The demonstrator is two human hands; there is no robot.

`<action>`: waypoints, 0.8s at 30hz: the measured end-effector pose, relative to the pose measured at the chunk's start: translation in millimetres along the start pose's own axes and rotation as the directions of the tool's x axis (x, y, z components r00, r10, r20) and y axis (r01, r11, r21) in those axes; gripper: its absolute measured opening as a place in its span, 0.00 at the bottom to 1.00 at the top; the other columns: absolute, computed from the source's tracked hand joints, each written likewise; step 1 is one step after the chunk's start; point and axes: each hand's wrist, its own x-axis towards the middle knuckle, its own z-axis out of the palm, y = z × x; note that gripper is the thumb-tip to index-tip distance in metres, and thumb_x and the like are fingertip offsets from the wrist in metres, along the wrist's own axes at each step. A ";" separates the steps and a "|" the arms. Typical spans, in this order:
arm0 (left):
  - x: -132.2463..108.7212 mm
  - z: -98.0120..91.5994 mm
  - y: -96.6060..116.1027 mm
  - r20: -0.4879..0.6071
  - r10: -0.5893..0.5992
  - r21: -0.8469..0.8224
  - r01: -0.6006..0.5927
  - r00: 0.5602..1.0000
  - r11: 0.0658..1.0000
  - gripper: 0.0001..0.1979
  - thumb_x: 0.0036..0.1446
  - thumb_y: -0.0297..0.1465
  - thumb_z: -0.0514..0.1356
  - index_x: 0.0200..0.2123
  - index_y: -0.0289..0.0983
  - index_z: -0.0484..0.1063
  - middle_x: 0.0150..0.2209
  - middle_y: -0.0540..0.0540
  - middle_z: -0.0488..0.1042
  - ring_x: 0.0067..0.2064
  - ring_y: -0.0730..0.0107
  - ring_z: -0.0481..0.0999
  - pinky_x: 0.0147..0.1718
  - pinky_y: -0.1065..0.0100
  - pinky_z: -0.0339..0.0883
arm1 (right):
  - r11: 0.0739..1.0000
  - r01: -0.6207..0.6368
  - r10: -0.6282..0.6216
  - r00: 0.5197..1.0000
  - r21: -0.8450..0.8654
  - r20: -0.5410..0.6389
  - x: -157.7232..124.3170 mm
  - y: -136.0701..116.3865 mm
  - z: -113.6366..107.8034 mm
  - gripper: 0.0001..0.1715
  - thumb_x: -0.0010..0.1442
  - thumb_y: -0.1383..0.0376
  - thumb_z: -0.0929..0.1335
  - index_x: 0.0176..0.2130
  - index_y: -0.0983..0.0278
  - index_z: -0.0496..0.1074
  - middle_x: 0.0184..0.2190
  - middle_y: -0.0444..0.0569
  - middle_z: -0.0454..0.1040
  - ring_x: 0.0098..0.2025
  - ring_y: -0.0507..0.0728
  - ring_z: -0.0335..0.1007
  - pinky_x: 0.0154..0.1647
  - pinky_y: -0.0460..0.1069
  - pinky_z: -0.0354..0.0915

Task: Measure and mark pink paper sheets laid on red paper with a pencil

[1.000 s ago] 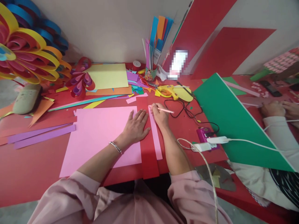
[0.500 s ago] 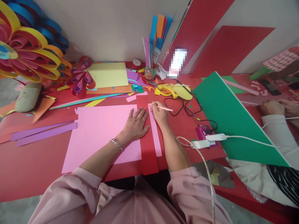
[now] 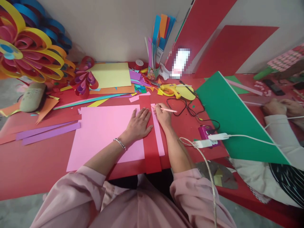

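My left hand [image 3: 139, 125] lies flat with its fingers stretched, partly on a pink paper sheet [image 3: 104, 136] and partly on a red paper strip [image 3: 153, 152] that lies lengthwise over the sheet. To the right of the strip shows a narrow band of the pink sheet. My right hand [image 3: 163, 114] is closed round a pink pencil [image 3: 170, 110] near the top of that band, beside the strip's edge. The pencil's rear end points right; its tip is hidden by my fingers.
Behind the sheet lie paper scraps, scissors [image 3: 154, 83] and a yellow glue gun [image 3: 172, 90] with a black cord. A green board [image 3: 237, 123] leans at right, with a power strip [image 3: 206, 133] before it. Beyond it are another person's hands [image 3: 275, 107]. Purple strips [image 3: 52, 133] lie at left.
The view has shifted slightly, moving the scene a little up and the left side rightward. Both hands keep nearly the same place on the paper, the pencil still held.
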 end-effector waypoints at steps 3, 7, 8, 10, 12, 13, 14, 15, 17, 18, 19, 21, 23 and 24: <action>0.2 0.0 0.1 -0.007 0.003 -0.002 -0.003 1.000 1.000 0.36 0.72 0.46 0.48 0.74 0.29 0.60 0.75 0.32 0.58 0.77 0.44 0.55 0.76 0.38 0.42 | 1.000 0.011 -0.011 1.000 -0.008 0.010 -6.1 -2.7 -3.3 0.18 0.70 0.52 0.63 0.33 0.57 0.72 0.27 0.44 0.79 0.31 0.55 0.77 0.34 0.48 0.72; 0.5 0.5 0.2 -0.015 0.006 -0.008 -0.006 1.000 1.000 0.36 0.72 0.46 0.48 0.74 0.29 0.60 0.75 0.32 0.58 0.77 0.43 0.55 0.76 0.38 0.41 | 1.000 0.005 -0.005 1.000 -0.031 0.018 -16.3 -3.0 -7.0 0.18 0.71 0.51 0.63 0.35 0.58 0.73 0.28 0.44 0.80 0.31 0.55 0.78 0.35 0.48 0.72; 0.5 0.5 0.2 -0.014 0.006 -0.010 -0.006 1.000 1.000 0.36 0.72 0.46 0.48 0.74 0.29 0.60 0.75 0.32 0.58 0.77 0.43 0.55 0.76 0.38 0.41 | 0.999 0.000 0.001 1.000 -0.036 0.018 -19.5 -2.7 -7.9 0.19 0.71 0.51 0.63 0.35 0.58 0.74 0.29 0.44 0.80 0.31 0.55 0.78 0.35 0.48 0.72; 0.5 0.1 0.4 -0.012 0.004 -0.012 -0.005 1.000 1.000 0.37 0.72 0.46 0.48 0.74 0.29 0.59 0.75 0.33 0.58 0.77 0.43 0.55 0.76 0.38 0.41 | 0.999 -0.015 0.016 1.000 -0.046 0.011 -27.0 -2.6 -9.9 0.19 0.71 0.50 0.63 0.36 0.58 0.74 0.29 0.44 0.80 0.31 0.55 0.78 0.35 0.48 0.73; 0.2 -0.5 0.6 -0.013 0.006 -0.013 -0.006 1.000 1.000 0.37 0.72 0.46 0.48 0.74 0.28 0.59 0.75 0.32 0.58 0.77 0.43 0.55 0.75 0.38 0.42 | 0.998 -0.027 0.028 1.000 -0.051 0.003 -36.0 -4.1 -13.0 0.20 0.71 0.50 0.63 0.36 0.58 0.74 0.29 0.44 0.80 0.31 0.55 0.78 0.36 0.48 0.73; 0.0 -0.7 0.8 -0.015 0.007 -0.012 -0.007 1.000 1.000 0.37 0.72 0.46 0.48 0.74 0.27 0.59 0.75 0.32 0.58 0.77 0.43 0.55 0.75 0.37 0.42 | 0.998 -0.030 0.030 1.000 -0.053 0.002 -41.1 -5.7 -15.1 0.20 0.71 0.50 0.63 0.36 0.58 0.75 0.29 0.44 0.81 0.31 0.55 0.79 0.36 0.48 0.74; -0.2 -0.9 0.8 -0.018 0.009 -0.013 -0.009 1.000 1.000 0.37 0.72 0.46 0.48 0.74 0.27 0.59 0.75 0.32 0.58 0.77 0.43 0.55 0.75 0.37 0.42 | 0.998 -0.029 0.030 1.000 -0.056 0.002 -46.5 -8.0 -17.4 0.20 0.71 0.50 0.63 0.36 0.58 0.75 0.29 0.45 0.81 0.31 0.55 0.79 0.36 0.48 0.74; -0.4 -0.9 0.8 -0.020 0.011 -0.014 -0.011 1.000 1.000 0.37 0.72 0.46 0.47 0.74 0.27 0.60 0.75 0.32 0.58 0.77 0.43 0.55 0.75 0.37 0.42 | 0.998 -0.027 0.028 1.000 -0.059 0.002 -52.1 -10.8 -20.1 0.20 0.71 0.50 0.63 0.36 0.58 0.75 0.29 0.45 0.81 0.32 0.56 0.79 0.36 0.49 0.74; -0.8 -0.4 0.6 -0.024 0.013 -0.018 -0.014 1.000 1.000 0.36 0.73 0.45 0.47 0.73 0.27 0.60 0.75 0.31 0.58 0.77 0.43 0.55 0.75 0.37 0.42 | 0.997 -0.021 0.021 1.000 -0.073 0.003 -64.2 -17.5 -25.9 0.19 0.71 0.51 0.64 0.36 0.59 0.75 0.30 0.47 0.82 0.33 0.56 0.80 0.36 0.49 0.73; -0.9 0.0 0.3 -0.027 0.015 -0.020 -0.015 1.000 1.000 0.36 0.73 0.46 0.47 0.73 0.28 0.60 0.75 0.31 0.58 0.77 0.43 0.55 0.75 0.37 0.42 | 0.997 -0.016 0.016 1.000 -0.082 0.003 -70.6 -21.1 -29.0 0.19 0.71 0.51 0.64 0.36 0.59 0.76 0.30 0.47 0.82 0.33 0.57 0.81 0.36 0.49 0.73; -1.1 0.3 0.0 -0.030 0.016 -0.021 -0.017 0.999 1.000 0.36 0.73 0.46 0.47 0.73 0.28 0.60 0.75 0.31 0.58 0.77 0.43 0.55 0.75 0.37 0.42 | 0.996 -0.009 0.009 1.000 -0.090 0.002 -77.2 -24.5 -32.1 0.19 0.71 0.52 0.64 0.36 0.59 0.76 0.30 0.48 0.82 0.34 0.57 0.81 0.36 0.49 0.73; -1.2 0.8 -0.4 -0.038 0.018 -0.022 -0.019 0.999 1.000 0.35 0.73 0.46 0.46 0.73 0.29 0.60 0.75 0.32 0.58 0.77 0.44 0.55 0.75 0.37 0.41 | 0.994 0.005 -0.005 1.000 -0.112 0.000 -90.7 -30.4 -38.2 0.18 0.71 0.52 0.64 0.36 0.60 0.76 0.30 0.49 0.83 0.34 0.57 0.81 0.36 0.49 0.73; -1.3 0.7 -0.3 -0.043 0.019 -0.024 -0.020 0.999 1.000 0.35 0.73 0.46 0.46 0.74 0.29 0.60 0.75 0.32 0.58 0.77 0.44 0.55 0.75 0.38 0.41 | 0.990 0.015 -0.015 1.000 -0.140 0.001 -104.6 -34.8 -44.4 0.18 0.71 0.54 0.65 0.36 0.59 0.76 0.30 0.49 0.83 0.34 0.57 0.81 0.36 0.50 0.73; -1.2 0.4 -0.1 -0.042 0.018 -0.028 -0.019 0.999 0.999 0.35 0.73 0.46 0.47 0.73 0.29 0.60 0.75 0.32 0.58 0.77 0.44 0.54 0.75 0.38 0.41 | 0.988 0.017 -0.018 1.000 -0.155 -0.002 -111.6 -36.6 -47.6 0.17 0.71 0.54 0.65 0.36 0.59 0.77 0.30 0.48 0.83 0.34 0.57 0.81 0.36 0.49 0.73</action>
